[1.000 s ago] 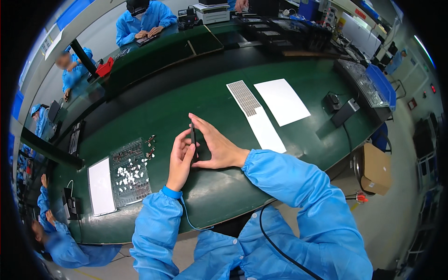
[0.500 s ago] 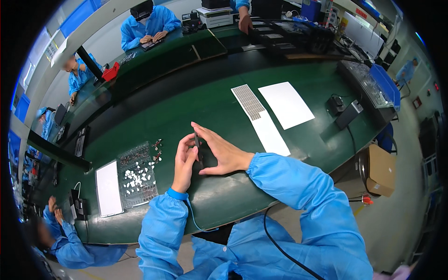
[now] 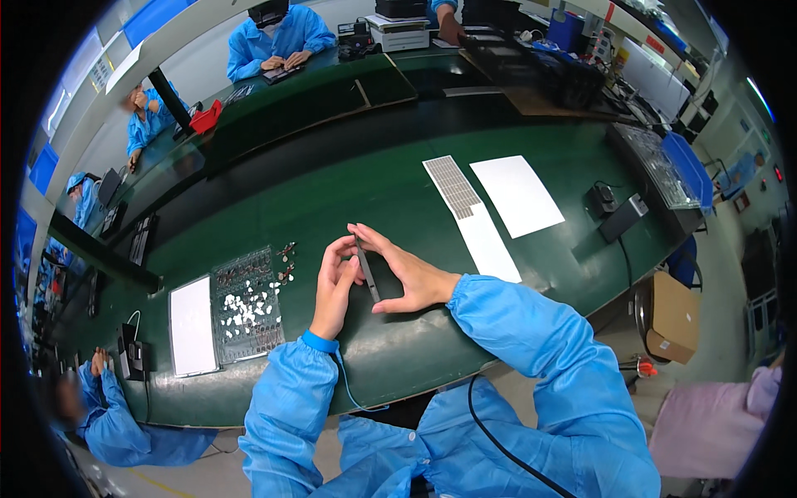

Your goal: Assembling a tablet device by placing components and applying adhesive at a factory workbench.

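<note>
A thin, dark, phone-like slab (image 3: pixel 367 272) is held nearly edge-on above the front of the green table. My left hand (image 3: pixel 334 286) grips its left side, with the thumb and fingers bent around the edge. My right hand (image 3: pixel 415 280) spans the slab, its fingertips at the upper end and its thumb at the lower end. The slab leans, lower end to the right. Its broad faces are mostly hidden. A blue wrist band (image 3: pixel 320 341) with a cord circles my left wrist.
Left of my hands lie a clear tray (image 3: pixel 247 311) of small white and dark parts and a white sheet (image 3: pixel 192 326). Beyond on the right are a label strip (image 3: pixel 490 249), white paper (image 3: pixel 519 197) and a black upright device (image 3: pixel 623 218). A cardboard box (image 3: pixel 672 317) stands off the right edge.
The slab has tilted, its lower end swinging right and more of its edge showing. Both hands keep hold. A person in pink has come in at the lower right; the whole view has shifted slightly.
</note>
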Motion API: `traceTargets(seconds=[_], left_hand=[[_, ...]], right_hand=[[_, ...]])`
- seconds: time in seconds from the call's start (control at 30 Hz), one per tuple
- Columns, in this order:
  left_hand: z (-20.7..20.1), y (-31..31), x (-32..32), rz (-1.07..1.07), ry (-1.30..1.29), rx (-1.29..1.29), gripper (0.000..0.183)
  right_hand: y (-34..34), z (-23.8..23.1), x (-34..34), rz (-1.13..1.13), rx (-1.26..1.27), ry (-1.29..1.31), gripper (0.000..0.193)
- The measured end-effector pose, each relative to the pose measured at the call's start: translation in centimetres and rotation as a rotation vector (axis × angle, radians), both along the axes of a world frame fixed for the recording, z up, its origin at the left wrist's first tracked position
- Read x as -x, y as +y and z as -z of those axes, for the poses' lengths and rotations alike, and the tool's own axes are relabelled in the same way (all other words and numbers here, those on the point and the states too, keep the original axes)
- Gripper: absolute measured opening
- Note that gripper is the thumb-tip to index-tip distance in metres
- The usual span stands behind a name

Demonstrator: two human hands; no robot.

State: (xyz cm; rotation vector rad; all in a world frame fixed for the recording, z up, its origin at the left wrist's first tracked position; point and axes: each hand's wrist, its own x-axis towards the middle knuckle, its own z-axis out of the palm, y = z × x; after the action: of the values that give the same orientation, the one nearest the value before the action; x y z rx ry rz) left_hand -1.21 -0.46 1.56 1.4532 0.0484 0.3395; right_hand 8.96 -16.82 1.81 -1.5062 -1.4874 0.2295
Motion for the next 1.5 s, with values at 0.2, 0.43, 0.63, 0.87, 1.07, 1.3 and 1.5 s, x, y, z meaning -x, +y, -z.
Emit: traceTargets(seconds=[0.2,0.43,0.63,0.87,1.07,1.3,1.5], left_hand=[[0.2,0.2,-0.1,-0.009,0.032,0.054,0.035],[0.9,0.6,-0.2,-0.010,0.067,0.053,0.039],[1.4,0.7,-0.1,-0.009,0.090,0.018,0.040],[1.5,0.9,-0.1,0.007,0.084,0.001,0.041],[1.7,1.0,0.0,0.027,0.089,-0.036,0.043],[1.6,1.2,-0.1,0.049,0.076,-0.083,0.045],[1.5,1.1,-0.1,0.045,0.054,-0.124,0.044]], right_hand=[[0.0,-0.4,0.0,-0.030,0.026,0.051,0.124],[-0.3,-0.3,0.0,-0.026,0.032,0.092,0.120],[-0.5,-0.6,-0.1,-0.010,0.090,0.089,0.123],[-0.3,-0.4,-0.2,-0.015,0.085,0.115,0.116],[-0.2,0.1,-0.3,-0.032,0.125,0.143,0.113],[-0.2,0.1,-0.4,-0.012,0.121,0.064,0.111],[-0.3,-0.3,-0.3,0.007,0.120,0.011,0.110]])
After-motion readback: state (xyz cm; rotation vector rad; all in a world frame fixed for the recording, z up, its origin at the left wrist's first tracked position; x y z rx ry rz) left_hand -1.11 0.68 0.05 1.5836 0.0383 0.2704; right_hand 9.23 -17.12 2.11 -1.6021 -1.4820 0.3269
